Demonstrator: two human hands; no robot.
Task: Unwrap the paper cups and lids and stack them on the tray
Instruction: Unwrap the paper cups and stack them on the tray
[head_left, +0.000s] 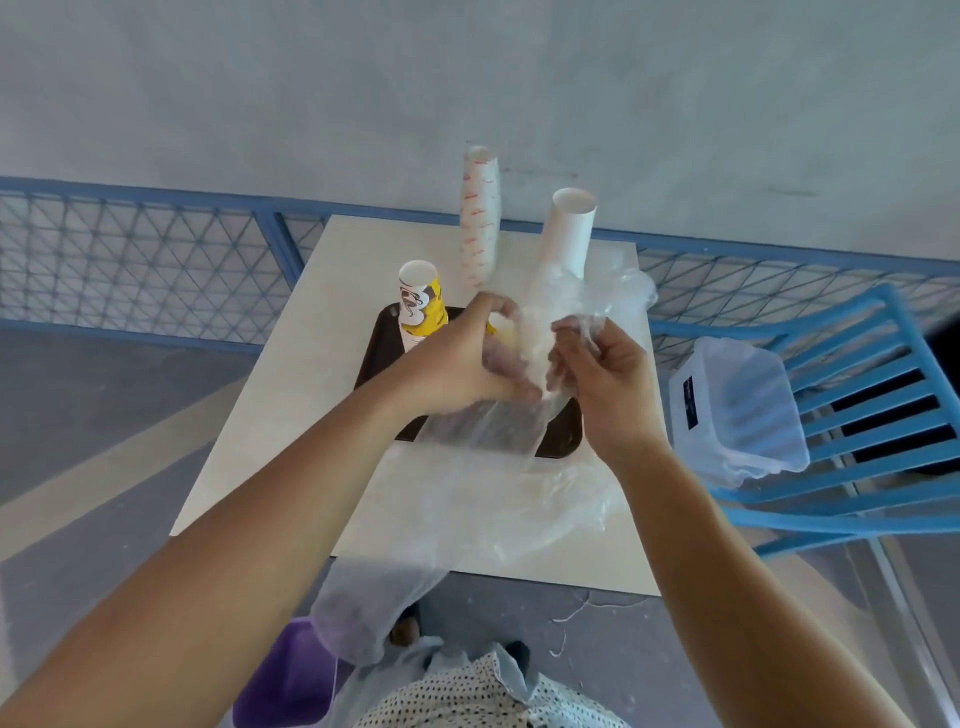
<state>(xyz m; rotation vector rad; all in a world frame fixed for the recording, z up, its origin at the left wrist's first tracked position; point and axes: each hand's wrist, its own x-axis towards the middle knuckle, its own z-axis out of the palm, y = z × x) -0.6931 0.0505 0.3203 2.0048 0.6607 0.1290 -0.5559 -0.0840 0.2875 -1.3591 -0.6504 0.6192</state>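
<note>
A dark brown tray (375, 358) lies on the white table (291, 415). On it stand a short stack of yellow printed cups (420, 304), a tall stack of white cups with red print (480, 218) and a plain white cup stack (569, 231) whose lower part sits in clear plastic wrap (550, 317). My left hand (462, 358) and my right hand (602, 374) both pinch that thin wrap above the tray. The wrap trails down over the near table edge. No lids show.
A clear plastic tub (737, 410) rests on a blue slatted chair (857, 441) to the right. A blue mesh railing (130, 249) runs behind the table. A purple bin (280, 680) stands on the floor by the near table edge.
</note>
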